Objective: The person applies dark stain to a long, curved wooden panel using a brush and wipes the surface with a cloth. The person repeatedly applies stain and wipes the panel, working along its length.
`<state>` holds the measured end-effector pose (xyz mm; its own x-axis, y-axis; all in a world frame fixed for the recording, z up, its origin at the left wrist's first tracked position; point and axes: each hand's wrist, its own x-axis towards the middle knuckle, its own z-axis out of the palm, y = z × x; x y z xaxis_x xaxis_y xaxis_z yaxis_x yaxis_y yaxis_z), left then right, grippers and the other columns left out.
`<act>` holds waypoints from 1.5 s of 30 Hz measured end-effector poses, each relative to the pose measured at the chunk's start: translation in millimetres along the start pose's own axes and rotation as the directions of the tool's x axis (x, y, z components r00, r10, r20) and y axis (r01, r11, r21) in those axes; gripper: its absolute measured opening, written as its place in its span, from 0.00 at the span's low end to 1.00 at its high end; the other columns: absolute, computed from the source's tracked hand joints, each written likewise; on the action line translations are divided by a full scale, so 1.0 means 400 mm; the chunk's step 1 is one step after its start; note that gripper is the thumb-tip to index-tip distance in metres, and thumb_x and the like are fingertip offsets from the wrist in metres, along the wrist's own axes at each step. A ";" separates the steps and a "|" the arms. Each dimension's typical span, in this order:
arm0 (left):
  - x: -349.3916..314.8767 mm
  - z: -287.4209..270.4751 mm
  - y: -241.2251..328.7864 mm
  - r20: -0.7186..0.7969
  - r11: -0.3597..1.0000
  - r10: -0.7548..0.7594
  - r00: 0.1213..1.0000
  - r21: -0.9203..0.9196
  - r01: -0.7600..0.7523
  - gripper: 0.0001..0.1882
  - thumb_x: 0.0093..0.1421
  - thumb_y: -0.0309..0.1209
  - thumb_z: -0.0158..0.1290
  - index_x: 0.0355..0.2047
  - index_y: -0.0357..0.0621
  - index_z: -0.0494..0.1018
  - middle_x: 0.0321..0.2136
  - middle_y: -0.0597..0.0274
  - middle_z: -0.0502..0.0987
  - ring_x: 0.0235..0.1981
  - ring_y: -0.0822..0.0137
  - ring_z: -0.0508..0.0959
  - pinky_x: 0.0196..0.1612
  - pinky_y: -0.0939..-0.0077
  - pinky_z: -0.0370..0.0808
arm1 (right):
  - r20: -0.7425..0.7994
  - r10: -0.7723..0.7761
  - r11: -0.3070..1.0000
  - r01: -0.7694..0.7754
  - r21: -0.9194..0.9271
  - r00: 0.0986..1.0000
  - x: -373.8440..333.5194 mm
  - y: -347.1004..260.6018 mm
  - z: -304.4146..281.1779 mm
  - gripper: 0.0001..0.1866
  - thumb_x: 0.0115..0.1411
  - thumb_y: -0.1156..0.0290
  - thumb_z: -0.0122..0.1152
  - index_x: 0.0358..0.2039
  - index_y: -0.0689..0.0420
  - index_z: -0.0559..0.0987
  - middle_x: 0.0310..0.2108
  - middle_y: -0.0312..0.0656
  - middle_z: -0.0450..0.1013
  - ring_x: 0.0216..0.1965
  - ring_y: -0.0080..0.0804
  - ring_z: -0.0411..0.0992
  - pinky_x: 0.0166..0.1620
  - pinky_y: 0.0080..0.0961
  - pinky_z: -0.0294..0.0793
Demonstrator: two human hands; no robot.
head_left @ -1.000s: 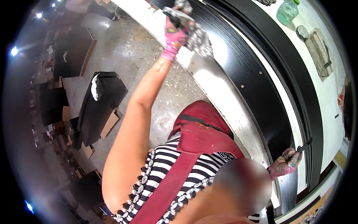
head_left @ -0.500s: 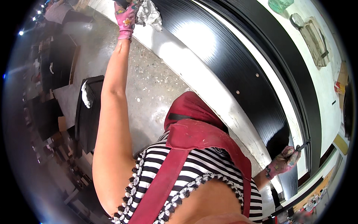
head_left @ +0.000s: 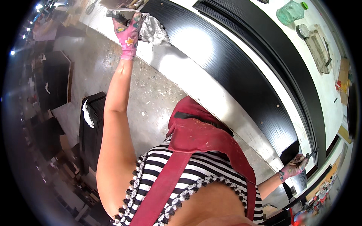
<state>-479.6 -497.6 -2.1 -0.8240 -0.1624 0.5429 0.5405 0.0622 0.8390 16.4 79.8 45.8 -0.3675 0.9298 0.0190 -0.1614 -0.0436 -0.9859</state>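
The grained black board [head_left: 222, 67] lies lengthwise on the white worktop [head_left: 333, 88], close along its near edge, which seems to put its whole length within the person's reach. At the board's left end, the gloved left hand [head_left: 127, 33] has its fingers curled around a flat tool [head_left: 121, 14] with a dark face, held with its broad side across the fist; whether it is a brush or a scraper I cannot tell. A crumpled cloth [head_left: 154, 31] hangs at the same hand, over the board's near edge, perhaps kept there so both are handy; how firmly it is gripped is hidden. At the board's right end, the gloved right hand [head_left: 295, 165] pinches a thin dark tool [head_left: 312, 153] between closed fingertips, pointing away from the body, a grip that likely suits fine control. Beyond the board's far side lie long black strips [head_left: 277, 62], and past those a green-capped jar [head_left: 289, 14], a round tin [head_left: 302, 31] and a worn wooden block [head_left: 316, 51], presumably set back to leave the board accessible.
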 end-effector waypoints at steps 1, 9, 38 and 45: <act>0.003 0.006 0.004 -0.012 1.000 -0.006 1.000 0.027 0.006 0.27 0.56 0.17 0.58 0.55 0.36 0.64 0.42 0.55 0.76 0.39 0.65 0.79 0.44 0.73 0.79 | 0.017 -0.007 1.000 0.007 -0.001 1.000 0.001 0.002 -0.001 0.08 0.61 0.70 0.59 0.33 0.61 0.71 0.18 0.33 0.57 0.23 0.21 0.55 0.31 0.18 0.58; -0.008 0.021 0.020 -0.037 0.987 -0.147 0.988 -0.069 0.145 0.32 0.55 0.24 0.63 0.58 0.36 0.61 0.45 0.55 0.74 0.43 0.68 0.75 0.46 0.76 0.76 | 0.000 0.025 0.999 -0.025 -0.039 1.000 -0.015 -0.011 0.008 0.09 0.61 0.69 0.58 0.35 0.62 0.73 0.20 0.34 0.62 0.25 0.21 0.58 0.34 0.18 0.61; 0.043 -0.192 -0.017 0.156 0.834 -0.524 0.837 -0.102 0.542 0.28 0.68 0.48 0.38 0.57 0.36 0.63 0.53 0.45 0.70 0.51 0.50 0.73 0.51 0.49 0.73 | 0.537 0.452 0.807 -0.071 -0.586 0.712 0.022 -0.079 0.461 0.15 0.63 0.65 0.58 0.42 0.64 0.76 0.26 0.35 0.70 0.20 0.18 0.65 0.23 0.15 0.61; 0.036 -0.147 -0.001 0.663 0.379 -0.322 0.676 -0.565 0.733 0.28 0.70 0.45 0.35 0.61 0.37 0.58 0.56 0.45 0.67 0.56 0.52 0.70 0.57 0.54 0.69 | 0.741 0.524 0.811 0.022 -0.585 0.420 0.068 -0.040 0.644 0.14 0.64 0.62 0.56 0.40 0.61 0.77 0.20 0.29 0.64 0.18 0.14 0.60 0.22 0.15 0.56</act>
<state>-481.6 -557.9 3.1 -0.8438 0.5226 0.1217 -0.3034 -0.6517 0.6951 -226.9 11.7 104.9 -0.9176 0.0965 -0.3855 0.3973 0.1987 -0.8959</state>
